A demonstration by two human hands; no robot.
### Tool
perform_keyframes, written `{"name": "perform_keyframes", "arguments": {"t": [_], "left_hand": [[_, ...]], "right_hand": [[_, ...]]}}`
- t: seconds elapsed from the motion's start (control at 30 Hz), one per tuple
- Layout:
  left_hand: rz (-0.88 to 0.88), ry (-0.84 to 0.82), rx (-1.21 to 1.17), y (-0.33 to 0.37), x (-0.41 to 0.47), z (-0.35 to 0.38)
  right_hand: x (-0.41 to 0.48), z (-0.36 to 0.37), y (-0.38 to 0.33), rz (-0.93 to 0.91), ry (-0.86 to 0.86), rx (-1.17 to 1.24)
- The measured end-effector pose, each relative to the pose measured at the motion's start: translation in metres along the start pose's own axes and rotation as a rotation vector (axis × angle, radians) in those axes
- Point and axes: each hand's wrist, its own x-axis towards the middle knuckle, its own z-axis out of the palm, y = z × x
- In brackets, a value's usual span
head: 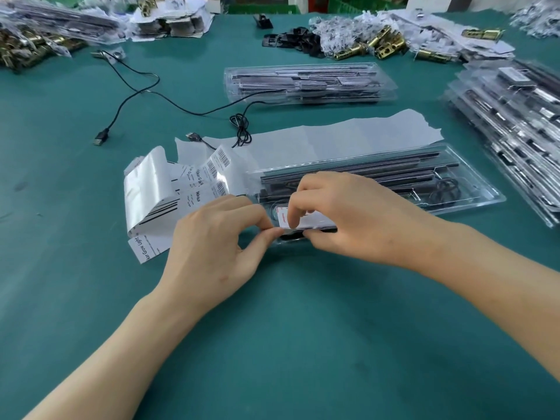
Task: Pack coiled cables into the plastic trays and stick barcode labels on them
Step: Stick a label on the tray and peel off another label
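Observation:
A clear plastic tray with black bars and a coiled black cable lies in front of me on the green table. At the tray's near left end, my left hand and my right hand both pinch a small white label with red print. The left hand holds its left edge between thumb and forefinger. The right hand's fingertips press down on its top. A folded strip of barcode labels lies just left of the tray.
Loose black USB cables trail across the table beyond the labels. A long sheet of white backing paper lies behind the tray. Another filled tray sits farther back, a stack of trays at the right, and brass hardware piles along the far edge.

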Motion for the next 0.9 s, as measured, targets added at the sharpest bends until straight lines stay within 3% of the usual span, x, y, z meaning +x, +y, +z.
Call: {"name": "perform_keyframes", "arguments": {"t": [0.27, 0.5, 0.67, 0.9], "left_hand": [[-0.021, 0.012, -0.024, 0.001, 0.000, 0.000], [0.015, -0.042, -0.021, 0.002, 0.001, 0.000], [0.058, -0.113, 0.016, -0.004, 0.002, -0.003], [0.050, -0.122, 0.061, -0.002, 0.001, -0.004]], "right_hand": [[0.006, -0.001, -0.006, -0.008, -0.002, -0.067], [0.015, 0.012, -0.022, -0.109, 0.007, -0.430], [0.019, 0.021, -0.026, -0.029, -0.016, -0.466], [0.013, 0.011, -0.018, -0.067, -0.041, -0.439]]}}
